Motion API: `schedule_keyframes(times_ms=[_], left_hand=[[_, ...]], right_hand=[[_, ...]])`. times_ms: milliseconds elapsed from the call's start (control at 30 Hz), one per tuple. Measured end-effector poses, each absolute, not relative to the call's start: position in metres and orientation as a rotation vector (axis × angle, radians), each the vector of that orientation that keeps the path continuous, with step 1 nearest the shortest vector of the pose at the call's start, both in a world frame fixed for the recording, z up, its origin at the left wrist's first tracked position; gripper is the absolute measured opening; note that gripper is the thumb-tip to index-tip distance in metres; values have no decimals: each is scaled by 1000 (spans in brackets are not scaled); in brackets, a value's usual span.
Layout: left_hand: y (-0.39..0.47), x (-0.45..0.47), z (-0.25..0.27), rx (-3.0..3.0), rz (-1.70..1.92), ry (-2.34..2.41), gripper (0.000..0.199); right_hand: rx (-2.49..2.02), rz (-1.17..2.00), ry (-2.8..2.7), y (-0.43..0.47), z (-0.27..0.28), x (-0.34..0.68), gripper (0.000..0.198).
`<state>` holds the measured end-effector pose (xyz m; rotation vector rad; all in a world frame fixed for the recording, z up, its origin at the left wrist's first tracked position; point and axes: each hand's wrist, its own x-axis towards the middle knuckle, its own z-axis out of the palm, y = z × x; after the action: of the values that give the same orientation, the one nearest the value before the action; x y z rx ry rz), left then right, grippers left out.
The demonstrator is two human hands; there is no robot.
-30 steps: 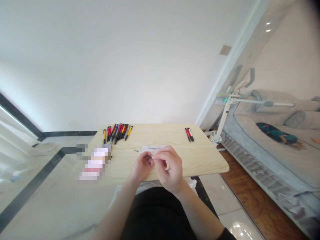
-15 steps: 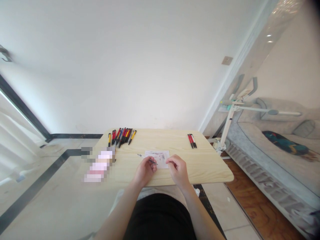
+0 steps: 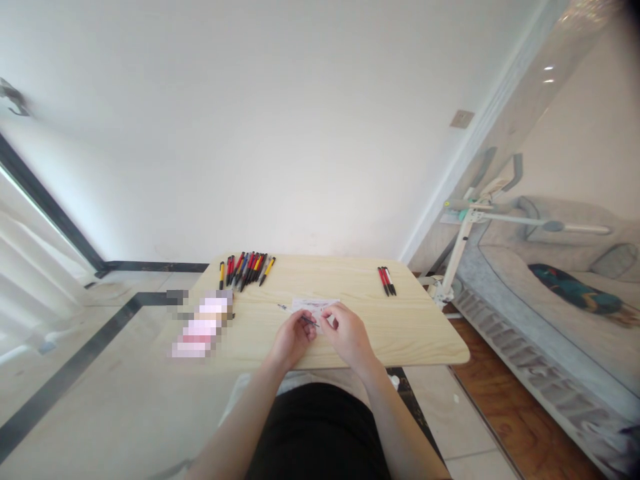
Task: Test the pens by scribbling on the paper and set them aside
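Note:
My left hand (image 3: 294,339) is closed around a thin dark rod (image 3: 309,321), which looks like a pen refill and points toward my right hand. Thumb and forefinger of my right hand (image 3: 347,335) are pinched together close to the rod's tip; anything between them is too small to make out. Both hands are over a white printed paper (image 3: 306,303) on the table, covering much of it. Just left of the paper lies a small, thin dark piece (image 3: 282,307), its kind unclear.
Several red, yellow and dark pens (image 3: 249,269) lie bunched at the table's back left. Red and white pens (image 3: 387,281) sit at the back right. A blurred-out pink and white item (image 3: 203,327) is at the left edge of the wooden table (image 3: 415,330). Behind it rises a wall.
My right hand has moved left, bringing its pinched fingers close to the rod in my left hand. The view has shifted slightly. The pens stay where they were.

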<state>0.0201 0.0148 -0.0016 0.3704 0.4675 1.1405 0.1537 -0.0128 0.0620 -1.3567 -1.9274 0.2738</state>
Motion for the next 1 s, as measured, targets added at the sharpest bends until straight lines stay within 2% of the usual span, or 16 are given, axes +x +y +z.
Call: schedule_keyframes(times_ms=[333, 1000], left_hand=[[14, 21, -3, 443, 1150, 459, 14], [11, 22, -4, 520, 1156, 457, 19]], right_hand=[[-1369, 203, -2055, -14, 64, 144, 11], [-1428, 334, -2005, -15, 54, 142, 12]])
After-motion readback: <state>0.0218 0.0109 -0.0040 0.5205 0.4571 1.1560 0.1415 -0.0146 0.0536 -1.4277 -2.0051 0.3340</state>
